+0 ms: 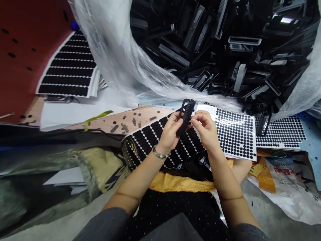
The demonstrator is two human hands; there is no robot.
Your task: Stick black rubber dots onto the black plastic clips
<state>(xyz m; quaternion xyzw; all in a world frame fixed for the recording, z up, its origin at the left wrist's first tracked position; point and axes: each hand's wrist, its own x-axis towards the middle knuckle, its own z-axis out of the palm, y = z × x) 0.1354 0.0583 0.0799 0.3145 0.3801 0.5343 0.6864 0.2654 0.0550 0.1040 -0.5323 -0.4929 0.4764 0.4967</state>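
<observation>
My left hand point(170, 132), with a beaded bracelet on the wrist, is closed round a black plastic part point(187, 115). The part has a carbon-fibre-like texture and an open frame along one side, and it is tilted upright. At its right edge, my right hand point(205, 129) has thumb and fingers pinched together; what is between them is too small to make out. Under both hands lie a sheet of black oblong stickers point(150, 137) and, to the right, a white sheet of round black dot stickers point(234, 134).
A large clear plastic bag point(155, 78) full of similar black parts point(240, 77) stands behind the hands. More sticker sheets point(69, 67) are stacked at the left. Another black part point(263, 124) lies on dotted sheets at right. A yellow strip point(99, 116) lies on the wooden table point(140, 117).
</observation>
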